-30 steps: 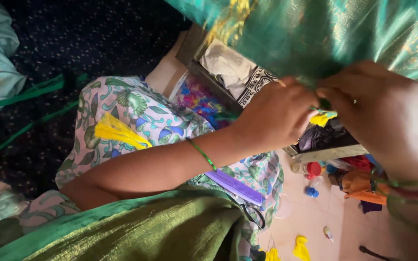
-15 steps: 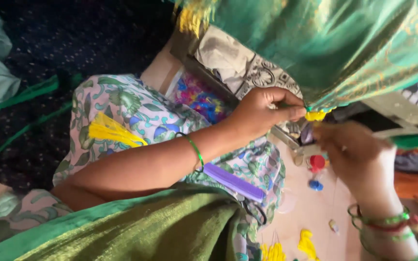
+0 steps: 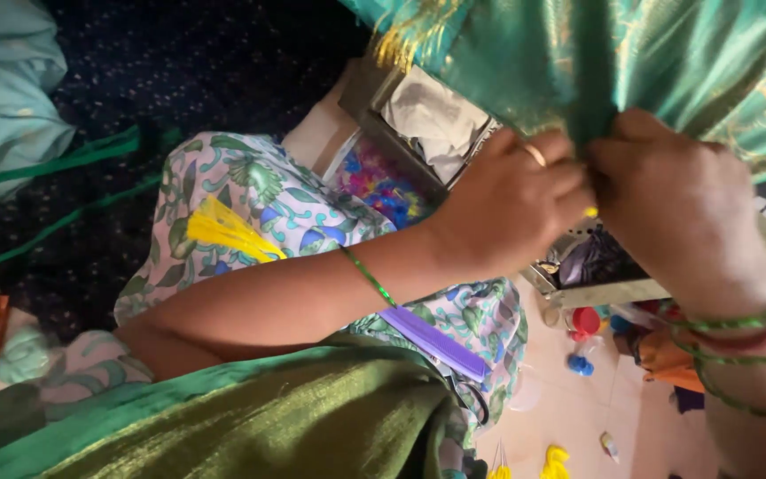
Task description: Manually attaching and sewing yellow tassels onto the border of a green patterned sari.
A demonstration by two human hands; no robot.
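Green silk cloth (image 3: 667, 62) w/ gold woven edge hangs across top of head view, draped down to both hands. Left hand (image 3: 511, 208) comes in from lower left, forearm crossing the lap, fingers curled tight & pinching cloth's lower edge; ring on one finger, thin green bangle (image 3: 370, 277) at wrist. Right hand (image 3: 680, 208) sits just beside it, touching, knuckles up, also closed on same bit of cloth edge; stack of green & red bangles (image 3: 738, 341) on that wrist. Small yellow speck (image 3: 590, 212) shows between the two hands, too small to tell what it is. Under the hands: open metal box (image 3: 605, 288) w/ dark bits inside, and beside it a clear bag of bright mixed-colour pieces (image 3: 383, 182). Lap covered in floral print fabric (image 3: 268, 200); yellow tassel (image 3: 223, 232) lies on it, well apart from hands. Purple flat strip (image 3: 445, 344) rests on lap nr the forearm. Olive-green fabric (image 3: 241, 426) fills bottom of view. Pale floor at lower right has a blue spool (image 3: 581, 365), red spool (image 3: 586, 320) and more yellow tassels (image 3: 556, 461).
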